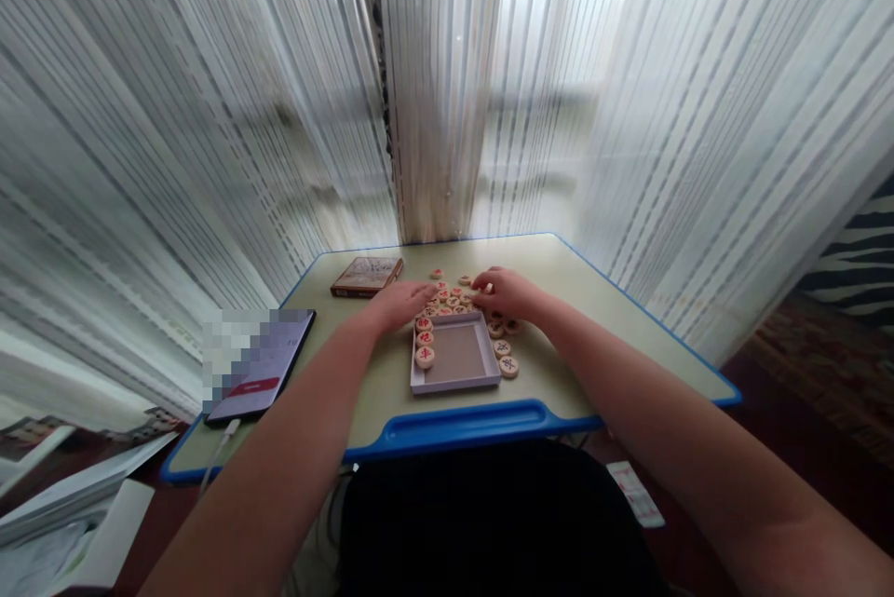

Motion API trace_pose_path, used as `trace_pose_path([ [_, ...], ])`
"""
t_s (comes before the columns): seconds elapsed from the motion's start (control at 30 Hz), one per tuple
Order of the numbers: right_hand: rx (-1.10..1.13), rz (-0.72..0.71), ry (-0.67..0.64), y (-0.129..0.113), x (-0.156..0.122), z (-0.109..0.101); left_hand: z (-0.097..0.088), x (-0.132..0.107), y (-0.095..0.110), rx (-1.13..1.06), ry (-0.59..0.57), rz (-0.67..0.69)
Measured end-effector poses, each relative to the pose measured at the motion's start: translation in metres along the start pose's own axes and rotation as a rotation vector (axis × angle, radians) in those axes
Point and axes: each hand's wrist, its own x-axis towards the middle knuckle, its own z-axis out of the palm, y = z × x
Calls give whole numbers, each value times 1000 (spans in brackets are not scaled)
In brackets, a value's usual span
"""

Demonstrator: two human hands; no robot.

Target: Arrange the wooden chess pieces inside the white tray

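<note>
A shallow grey tray (pixel 455 383) lies on the small desk (pixel 629 336), with three round wooden chess pieces (pixel 424 340) lined along its left inner side. Several more wooden chess pieces (pixel 451 297) lie loose on the desk just behind the tray, and a few others (pixel 506 357) sit to the tray's right. My left hand (pixel 399 302) rests flat on the desk, fingers stretched toward the loose pieces. My right hand (pixel 504 290) is curled over the pieces behind the tray, fingertips pinched on one; what it grips is too small to name.
A brown box lid (pixel 367 276) lies at the desk's back left. A phone (pixel 262 364) with a cable sits on the left. The desk has a blue rim and front groove (pixel 461 425). Sheer curtains (pixel 447 85) hang close behind. Papers (pixel 76 476) lie lower left.
</note>
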Motion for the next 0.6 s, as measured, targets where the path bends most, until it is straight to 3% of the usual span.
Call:
trace_pose_path([
  [0.27,-43,140,96,14,6,1,-2,2,-3,84,141,-82],
  [0.43,-72,274,121,30,10,5,-5,0,-4,137,139,-55],
  [0.6,-83,257,99,32,13,9,-6,0,-4,135,85,-41],
])
